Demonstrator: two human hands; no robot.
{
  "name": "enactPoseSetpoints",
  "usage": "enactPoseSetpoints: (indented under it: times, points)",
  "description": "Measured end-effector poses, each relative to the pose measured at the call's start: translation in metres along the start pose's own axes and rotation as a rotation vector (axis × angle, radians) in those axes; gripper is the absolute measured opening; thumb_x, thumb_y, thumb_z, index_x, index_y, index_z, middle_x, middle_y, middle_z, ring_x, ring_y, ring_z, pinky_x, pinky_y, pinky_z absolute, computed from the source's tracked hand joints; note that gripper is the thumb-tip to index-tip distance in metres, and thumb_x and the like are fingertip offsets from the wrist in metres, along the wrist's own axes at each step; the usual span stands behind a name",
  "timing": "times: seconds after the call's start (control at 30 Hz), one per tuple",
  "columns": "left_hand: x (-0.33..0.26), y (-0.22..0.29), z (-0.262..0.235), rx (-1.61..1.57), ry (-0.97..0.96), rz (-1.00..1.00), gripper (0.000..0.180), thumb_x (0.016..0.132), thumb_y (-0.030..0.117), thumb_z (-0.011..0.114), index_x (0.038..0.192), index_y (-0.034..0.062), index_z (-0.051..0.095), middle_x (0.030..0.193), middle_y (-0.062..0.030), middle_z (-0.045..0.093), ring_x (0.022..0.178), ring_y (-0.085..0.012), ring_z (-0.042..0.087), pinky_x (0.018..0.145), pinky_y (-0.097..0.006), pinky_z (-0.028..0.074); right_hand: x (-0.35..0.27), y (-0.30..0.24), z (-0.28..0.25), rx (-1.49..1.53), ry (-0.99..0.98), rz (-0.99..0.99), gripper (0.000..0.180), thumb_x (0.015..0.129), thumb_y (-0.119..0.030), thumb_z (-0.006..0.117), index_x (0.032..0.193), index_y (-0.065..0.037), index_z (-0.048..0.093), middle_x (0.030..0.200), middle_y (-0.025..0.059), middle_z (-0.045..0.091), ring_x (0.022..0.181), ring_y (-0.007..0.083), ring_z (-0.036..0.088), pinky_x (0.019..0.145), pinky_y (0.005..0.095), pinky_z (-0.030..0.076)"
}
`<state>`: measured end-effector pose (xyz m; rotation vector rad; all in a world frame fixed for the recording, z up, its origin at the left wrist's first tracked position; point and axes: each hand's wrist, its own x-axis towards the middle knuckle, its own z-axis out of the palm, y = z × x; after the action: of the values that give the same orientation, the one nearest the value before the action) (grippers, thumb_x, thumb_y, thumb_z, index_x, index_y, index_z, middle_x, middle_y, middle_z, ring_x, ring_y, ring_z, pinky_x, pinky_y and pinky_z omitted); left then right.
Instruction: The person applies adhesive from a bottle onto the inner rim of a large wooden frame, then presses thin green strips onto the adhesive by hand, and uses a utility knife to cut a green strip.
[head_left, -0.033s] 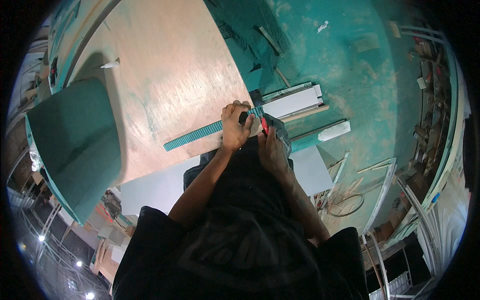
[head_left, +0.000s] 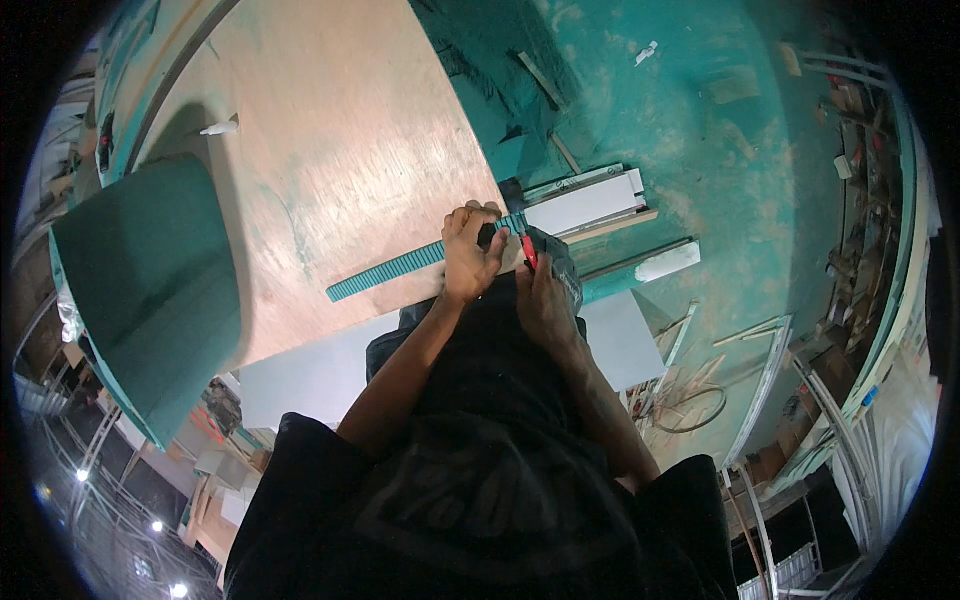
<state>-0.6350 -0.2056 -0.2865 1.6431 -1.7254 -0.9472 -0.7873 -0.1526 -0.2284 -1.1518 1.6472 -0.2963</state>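
Observation:
A long green strip with evenly spaced cross grooves (head_left: 395, 270) lies slanting across the near edge of the plywood sheet (head_left: 330, 150). My left hand (head_left: 468, 258) is closed over its right end, with a small black piece (head_left: 487, 236) between thumb and fingers. The kind of that piece is hidden. My right hand (head_left: 543, 300), nearer to me, grips a slim red-handled tool (head_left: 529, 248) that looks like a utility knife. Its tip points away from me at the strip's end. A dark, bulky object (head_left: 562, 262) sits just right of the right hand; its kind is unclear.
White-faced boards (head_left: 585, 203) lie to the right of the hands, beside a narrower white-ended piece (head_left: 668, 262). A curved green panel (head_left: 150, 290) stands at the left. A small white tube-like item (head_left: 220, 128) lies on the plywood. Wooden strips (head_left: 540, 80) rest on the green surface.

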Motion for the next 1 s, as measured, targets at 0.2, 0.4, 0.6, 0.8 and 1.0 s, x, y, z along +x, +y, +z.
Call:
enactPoseSetpoints:
  times: [0.2, 0.4, 0.6, 0.8, 1.0]
  points:
    - [0.003, -0.001, -0.001, -0.028, 0.012, 0.002, 0.020, 0.088, 0.014, 0.074, 0.104, 0.0034, 0.065, 0.106, -0.0128, 0.068, 0.098, -0.0345, 0.058, 0.090, -0.044, 0.043, -0.004, -0.001, -0.005, -0.065, 0.118, -0.260, 0.028, 0.109, -0.017, 0.046, 0.125, 0.006, 0.043, 0.097, 0.0393, 0.064, 0.086, 0.0619, 0.062, 0.070, 0.0681, 0.046]
    - [0.001, -0.002, -0.002, -0.044, 0.012, 0.009, 0.020, 0.088, 0.013, 0.076, 0.103, 0.0045, 0.066, 0.108, -0.0129, 0.066, 0.100, -0.0357, 0.057, 0.090, -0.045, 0.043, -0.008, -0.013, -0.010, 0.007, 0.093, 0.066, 0.023, 0.108, -0.017, 0.052, 0.119, 0.002, 0.059, 0.105, 0.0341, 0.067, 0.098, 0.0572, 0.064, 0.076, 0.0612, 0.049]
    - [0.000, -0.003, 0.006, -0.021, 0.065, -0.033, 0.018, 0.087, 0.010, 0.077, 0.101, 0.0055, 0.067, 0.104, -0.0120, 0.065, 0.098, -0.0360, 0.057, 0.087, -0.047, 0.043, -0.002, -0.005, 0.004, -0.134, 0.114, -0.014, 0.022, 0.109, -0.019, 0.050, 0.119, -0.001, 0.058, 0.096, 0.0312, 0.068, 0.092, 0.0563, 0.065, 0.072, 0.0616, 0.049]
    - [0.001, -0.003, 0.008, -0.067, 0.088, -0.043, 0.014, 0.086, 0.007, 0.077, 0.095, 0.0058, 0.066, 0.096, -0.0109, 0.063, 0.093, -0.0355, 0.055, 0.084, -0.047, 0.041, 0.003, -0.003, 0.011, -0.108, 0.060, 0.020, 0.025, 0.112, -0.029, 0.042, 0.126, -0.008, 0.044, 0.084, 0.0358, 0.067, 0.078, 0.0613, 0.062, 0.065, 0.0722, 0.043]
    - [0.004, 0.001, 0.008, -0.068, 0.107, -0.034, 0.014, 0.084, 0.003, 0.076, 0.094, 0.0056, 0.066, 0.094, -0.0099, 0.061, 0.091, -0.0347, 0.054, 0.081, -0.047, 0.041, 0.005, -0.003, 0.010, -0.129, 0.081, -0.031, 0.026, 0.112, -0.029, 0.041, 0.127, -0.008, 0.044, 0.083, 0.0369, 0.066, 0.078, 0.0615, 0.063, 0.065, 0.0720, 0.044]
